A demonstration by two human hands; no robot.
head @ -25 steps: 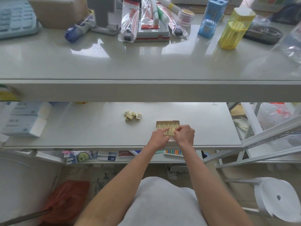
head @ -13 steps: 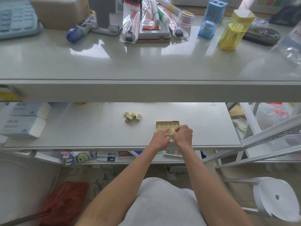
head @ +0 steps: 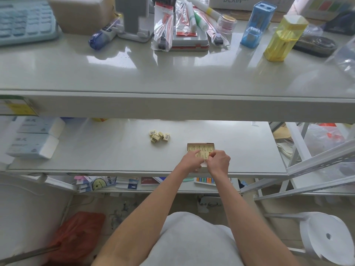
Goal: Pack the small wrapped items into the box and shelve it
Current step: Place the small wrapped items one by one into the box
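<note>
- Pressing with a straight forefinger, the left hand [head: 191,161] holds down the wrapped items [head: 204,149] in the box [head: 200,144], probably so the rows stay flat;
- the right hand [head: 220,163] has thumb and finger curled together over the box; I cannot tell if they pinch an item;
- the box lies at centre frame, near the front edge of the middle shelf [head: 115,150];
- a loose pile [head: 159,135] waits up and left of it, so packing seems unfinished.
</note>
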